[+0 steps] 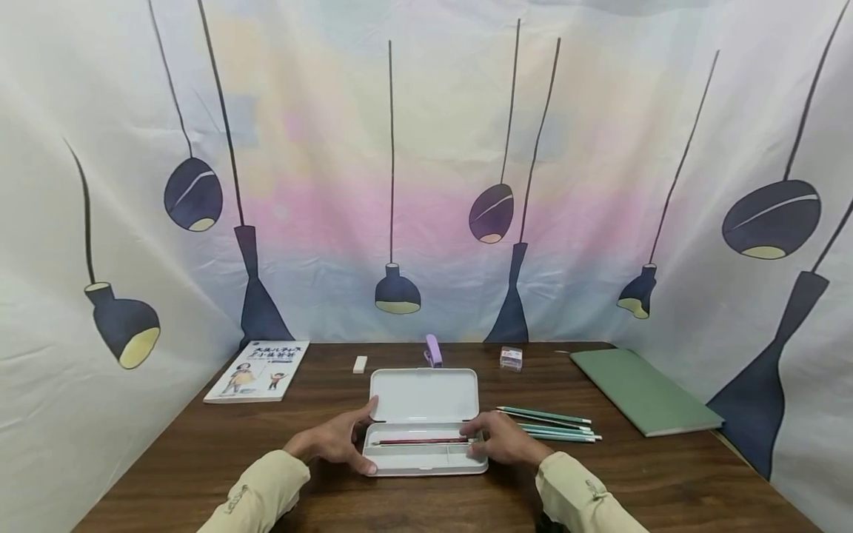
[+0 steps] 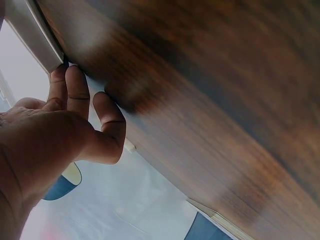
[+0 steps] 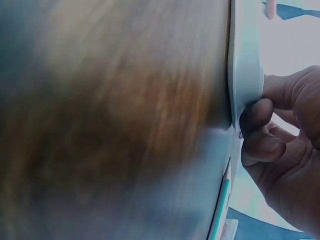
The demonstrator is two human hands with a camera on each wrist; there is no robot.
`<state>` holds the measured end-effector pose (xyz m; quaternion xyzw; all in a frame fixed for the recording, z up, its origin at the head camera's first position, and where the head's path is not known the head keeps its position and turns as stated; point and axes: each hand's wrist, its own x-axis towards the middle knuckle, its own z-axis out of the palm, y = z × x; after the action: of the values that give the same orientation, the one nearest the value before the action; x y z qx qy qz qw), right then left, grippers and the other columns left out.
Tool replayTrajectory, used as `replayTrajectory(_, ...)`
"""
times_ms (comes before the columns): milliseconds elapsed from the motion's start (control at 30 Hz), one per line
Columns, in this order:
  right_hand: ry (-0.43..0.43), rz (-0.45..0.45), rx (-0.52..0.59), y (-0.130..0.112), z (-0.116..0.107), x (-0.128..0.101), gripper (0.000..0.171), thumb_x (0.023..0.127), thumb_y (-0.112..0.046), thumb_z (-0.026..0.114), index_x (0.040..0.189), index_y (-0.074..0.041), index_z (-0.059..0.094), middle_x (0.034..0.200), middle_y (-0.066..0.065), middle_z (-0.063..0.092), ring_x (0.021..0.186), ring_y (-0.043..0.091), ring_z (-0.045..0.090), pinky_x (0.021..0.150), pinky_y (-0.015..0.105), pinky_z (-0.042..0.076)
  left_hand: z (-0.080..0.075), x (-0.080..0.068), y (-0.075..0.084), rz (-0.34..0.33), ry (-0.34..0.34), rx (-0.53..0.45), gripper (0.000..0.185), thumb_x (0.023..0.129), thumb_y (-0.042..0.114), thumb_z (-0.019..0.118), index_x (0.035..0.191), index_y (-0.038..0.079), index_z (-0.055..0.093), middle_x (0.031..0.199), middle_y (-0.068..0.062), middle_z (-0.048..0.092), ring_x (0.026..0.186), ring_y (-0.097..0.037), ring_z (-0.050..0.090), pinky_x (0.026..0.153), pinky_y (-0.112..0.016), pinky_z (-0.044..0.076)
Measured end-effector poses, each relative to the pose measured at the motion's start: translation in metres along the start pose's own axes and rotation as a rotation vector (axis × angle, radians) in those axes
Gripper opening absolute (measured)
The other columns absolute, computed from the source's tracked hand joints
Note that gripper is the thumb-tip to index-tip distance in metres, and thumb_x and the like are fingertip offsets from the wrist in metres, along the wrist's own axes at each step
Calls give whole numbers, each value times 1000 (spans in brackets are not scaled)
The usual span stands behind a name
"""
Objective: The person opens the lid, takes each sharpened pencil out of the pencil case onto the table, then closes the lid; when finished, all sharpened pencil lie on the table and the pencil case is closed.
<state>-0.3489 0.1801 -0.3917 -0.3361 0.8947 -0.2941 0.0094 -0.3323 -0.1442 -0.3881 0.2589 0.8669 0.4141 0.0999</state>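
Observation:
A white pencil case (image 1: 426,466) lies open on the table, its lid (image 1: 423,395) tipped back. Inside it a red pencil (image 1: 420,442) lies lengthwise. My left hand (image 1: 340,438) holds the case's left end, thumb at the front corner and index finger up by the lid's edge; the left wrist view shows fingertips (image 2: 75,75) close to the case's corner. At the opposite end, my right hand (image 1: 503,438) reaches over the wall, thumb and index finger about the red pencil's right end. Curled fingers (image 3: 257,115) touch the case's outer end in the right wrist view.
Several green and blue pencils (image 1: 553,427) lie right of the case, beside my right hand. Behind stand a white eraser (image 1: 360,364), a purple stapler-like object (image 1: 434,351) and a small clear box (image 1: 511,358). A picture book (image 1: 256,372) lies left, a green notebook (image 1: 643,390) right.

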Motion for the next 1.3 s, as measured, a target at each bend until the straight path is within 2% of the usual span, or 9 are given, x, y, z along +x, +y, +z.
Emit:
replayTrajectory(100, 20, -3, -24, -1, 0, 1, 18, 76, -8, 70, 94, -7, 70, 90, 0, 66, 83, 14, 56, 72, 32, 44, -1, 2, 0, 8, 0, 8, 115, 59, 11, 86, 143, -6, 8, 117, -19, 50, 108, -34, 44, 92, -52, 33)
replayTrajectory(233, 56, -6, 11, 0, 1, 0, 10, 76, -5, 69, 86, -10, 71, 83, -3, 65, 73, 8, 52, 65, 26, 42, -2, 2, 1, -2, 4, 21, 116, 59, 13, 86, 143, -6, 8, 119, -19, 49, 109, -35, 44, 91, -53, 34)
replayTrajectory(467, 93, 36, 119, 2, 6, -2, 5, 78, -7, 69, 82, -10, 70, 77, -6, 61, 66, 8, 49, 59, 24, 41, -1, -1, 0, -6, 3, 19, 116, 59, 11, 86, 142, -6, 8, 121, -23, 47, 111, -37, 43, 91, -54, 33)
replayTrajectory(567, 131, 85, 216, 4, 6, -3, 6, 79, -9, 69, 85, -9, 71, 74, -4, 61, 61, 8, 49, 53, 23, 41, 0, -1, 0, -9, 5, 22, 115, 59, 11, 86, 142, -6, 8, 120, -23, 47, 111, -37, 43, 91, -54, 33)
replayTrajectory(700, 256, 163, 407, 5, 5, -3, 13, 80, -12, 69, 90, -5, 71, 64, -1, 54, 51, 9, 43, 45, 23, 37, 0, -1, 0, -14, 9, 30, 115, 59, 12, 86, 143, -6, 9, 121, -23, 47, 110, -37, 43, 91, -53, 34)
replayTrajectory(833, 396, 213, 505, 4, 2, -2, 20, 78, -16, 72, 92, -2, 70, 62, -1, 51, 49, 9, 41, 44, 22, 35, 0, -1, 0, -19, 12, 34, 116, 58, 14, 86, 143, -5, 9, 121, -22, 47, 110, -36, 44, 91, -53, 34)
replayTrajectory(967, 443, 244, 510, 5, -1, -2, 19, 77, -15, 72, 92, -3, 71, 66, 0, 55, 51, 9, 43, 45, 22, 36, 1, 0, 1, -28, 19, 34, 116, 58, 14, 86, 143, -4, 10, 120, -22, 48, 109, -37, 44, 91, -53, 34)
replayTrajectory(1167, 440, 241, 465, 9, -5, -5, 17, 77, -15, 72, 91, -5, 71, 76, 3, 63, 55, 12, 47, 47, 24, 40, 1, 0, 1, -20, 19, 25, 116, 58, 13, 86, 143, -4, 10, 121, -23, 47, 110, -37, 44, 91, -53, 34)
replayTrajectory(1300, 444, 232, 461, 12, -7, -7, 17, 77, -15, 71, 91, -4, 71, 74, 2, 63, 53, 11, 47, 46, 24, 39, 1, -1, 0, -25, 27, 27, 116, 57, 13, 86, 143, -4, 10, 120, -21, 48, 108, -36, 45, 90, -53, 34)
